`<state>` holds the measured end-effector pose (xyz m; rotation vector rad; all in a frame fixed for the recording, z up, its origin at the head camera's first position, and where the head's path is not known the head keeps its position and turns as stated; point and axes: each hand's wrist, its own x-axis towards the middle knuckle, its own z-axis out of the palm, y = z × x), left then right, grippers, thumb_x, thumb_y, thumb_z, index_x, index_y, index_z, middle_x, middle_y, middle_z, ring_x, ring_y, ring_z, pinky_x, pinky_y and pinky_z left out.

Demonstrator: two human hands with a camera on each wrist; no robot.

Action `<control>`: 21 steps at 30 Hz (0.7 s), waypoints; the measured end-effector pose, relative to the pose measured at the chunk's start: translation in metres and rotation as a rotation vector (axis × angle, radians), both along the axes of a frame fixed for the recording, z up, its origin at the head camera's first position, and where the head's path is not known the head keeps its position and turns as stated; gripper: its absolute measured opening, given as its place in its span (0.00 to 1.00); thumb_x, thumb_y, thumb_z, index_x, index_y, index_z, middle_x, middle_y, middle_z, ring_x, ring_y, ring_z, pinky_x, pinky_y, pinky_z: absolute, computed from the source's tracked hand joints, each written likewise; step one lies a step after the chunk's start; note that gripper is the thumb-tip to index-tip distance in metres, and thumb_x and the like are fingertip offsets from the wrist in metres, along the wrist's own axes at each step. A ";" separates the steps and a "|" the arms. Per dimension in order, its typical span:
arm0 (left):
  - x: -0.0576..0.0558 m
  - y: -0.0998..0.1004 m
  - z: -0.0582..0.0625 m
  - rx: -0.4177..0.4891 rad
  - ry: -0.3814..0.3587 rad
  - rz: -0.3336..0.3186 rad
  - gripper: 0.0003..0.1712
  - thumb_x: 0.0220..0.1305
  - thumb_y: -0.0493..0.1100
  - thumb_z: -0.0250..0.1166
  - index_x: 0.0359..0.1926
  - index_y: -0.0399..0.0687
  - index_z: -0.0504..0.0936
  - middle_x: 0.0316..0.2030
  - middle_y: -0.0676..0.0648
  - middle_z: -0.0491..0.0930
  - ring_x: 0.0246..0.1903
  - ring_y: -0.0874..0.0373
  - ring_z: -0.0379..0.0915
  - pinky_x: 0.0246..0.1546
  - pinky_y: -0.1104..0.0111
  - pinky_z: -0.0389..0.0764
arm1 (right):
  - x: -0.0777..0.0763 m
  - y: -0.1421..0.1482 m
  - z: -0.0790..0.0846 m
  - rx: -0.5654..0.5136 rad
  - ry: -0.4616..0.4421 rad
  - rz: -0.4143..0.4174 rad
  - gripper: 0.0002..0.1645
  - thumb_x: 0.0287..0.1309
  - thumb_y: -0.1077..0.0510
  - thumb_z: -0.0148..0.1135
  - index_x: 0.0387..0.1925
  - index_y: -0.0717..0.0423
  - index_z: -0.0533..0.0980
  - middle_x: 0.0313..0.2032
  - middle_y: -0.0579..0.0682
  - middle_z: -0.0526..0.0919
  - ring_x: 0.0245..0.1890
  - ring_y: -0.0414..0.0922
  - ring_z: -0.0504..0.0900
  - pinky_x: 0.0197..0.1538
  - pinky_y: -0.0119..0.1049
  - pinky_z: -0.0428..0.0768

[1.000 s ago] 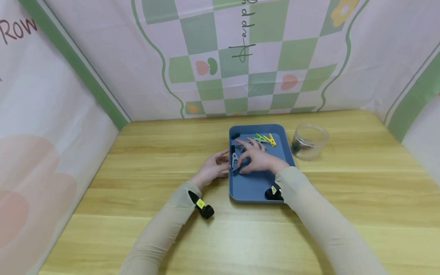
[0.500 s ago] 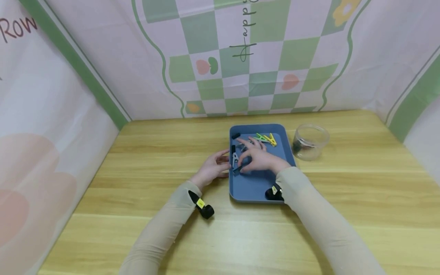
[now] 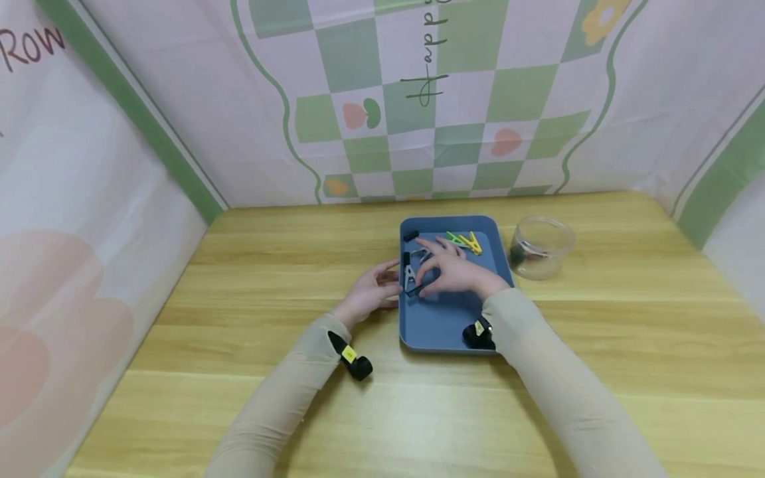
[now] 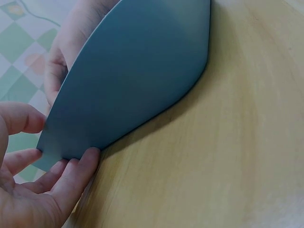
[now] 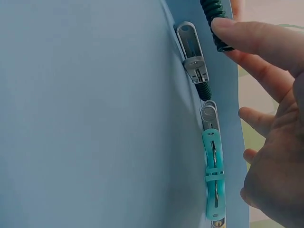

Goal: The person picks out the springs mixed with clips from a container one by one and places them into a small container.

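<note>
My right hand [image 3: 457, 273] is over the blue tray [image 3: 442, 335]. Between thumb and index finger it pinches a dark ribbed coil-like piece [image 5: 214, 21], near the tray's left wall; the other fingers are spread. Beside this piece lies a grey clothespin [image 3: 409, 277], with a dark ribbed part at its end in the right wrist view. My left hand [image 3: 372, 292] touches the outside of the tray's left wall with its fingertips, fingers loosely bent. Another dark piece [image 3: 411, 236] lies in the far left corner. Part of the tray's contents is hidden under the right hand.
Green [image 3: 455, 239] and yellow [image 3: 474, 243] clothespins lie at the tray's far end. A teal clothespin [image 5: 214, 175] shows in the right wrist view. Right of the tray stands a clear round jar [image 3: 542, 247] with something dark inside. Patterned cloth [image 3: 406, 153] hangs behind the wooden table [image 3: 287, 252].
The dark ribbed piece has risen slightly in my right hand, toward the tray's far side. My left hand has stayed at the tray wall.
</note>
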<state>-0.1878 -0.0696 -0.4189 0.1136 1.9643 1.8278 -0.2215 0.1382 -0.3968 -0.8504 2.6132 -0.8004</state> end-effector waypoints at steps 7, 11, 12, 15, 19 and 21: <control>0.000 0.001 0.000 -0.009 0.011 -0.005 0.35 0.65 0.30 0.55 0.71 0.49 0.57 0.62 0.35 0.65 0.59 0.44 0.68 0.49 0.60 0.82 | -0.001 0.001 0.005 0.005 -0.001 -0.002 0.04 0.47 0.54 0.71 0.28 0.44 0.83 0.73 0.59 0.46 0.70 0.69 0.31 0.63 0.75 0.33; 0.000 0.001 -0.001 -0.011 0.017 -0.007 0.36 0.65 0.30 0.55 0.71 0.48 0.57 0.62 0.36 0.65 0.59 0.44 0.68 0.49 0.60 0.82 | -0.001 0.002 0.011 0.025 0.005 -0.007 0.03 0.47 0.55 0.71 0.28 0.44 0.83 0.73 0.58 0.46 0.70 0.69 0.32 0.64 0.74 0.33; 0.000 0.001 -0.001 -0.012 0.019 -0.007 0.36 0.65 0.30 0.55 0.71 0.48 0.57 0.62 0.36 0.65 0.59 0.44 0.68 0.49 0.60 0.82 | -0.001 0.003 0.012 0.032 0.006 -0.008 0.03 0.48 0.55 0.71 0.28 0.43 0.83 0.73 0.58 0.46 0.70 0.69 0.32 0.64 0.74 0.33; 0.000 0.001 -0.002 -0.012 0.020 -0.003 0.36 0.65 0.30 0.56 0.71 0.48 0.57 0.62 0.36 0.66 0.59 0.44 0.69 0.49 0.60 0.82 | -0.003 0.004 0.014 0.046 0.011 -0.007 0.03 0.48 0.54 0.70 0.28 0.43 0.83 0.73 0.58 0.46 0.70 0.69 0.32 0.64 0.75 0.33; 0.000 0.001 -0.003 -0.006 0.021 -0.001 0.36 0.65 0.30 0.56 0.71 0.48 0.57 0.62 0.36 0.66 0.59 0.45 0.69 0.49 0.59 0.82 | -0.003 0.005 0.018 0.052 0.021 -0.002 0.03 0.48 0.54 0.71 0.28 0.43 0.83 0.73 0.58 0.47 0.70 0.69 0.32 0.64 0.75 0.34; -0.001 0.001 -0.003 -0.003 0.021 0.000 0.36 0.65 0.30 0.56 0.71 0.48 0.57 0.62 0.36 0.66 0.59 0.44 0.69 0.49 0.59 0.82 | -0.004 0.005 0.020 0.054 0.027 0.003 0.03 0.48 0.54 0.71 0.28 0.43 0.83 0.73 0.58 0.47 0.70 0.69 0.32 0.64 0.74 0.34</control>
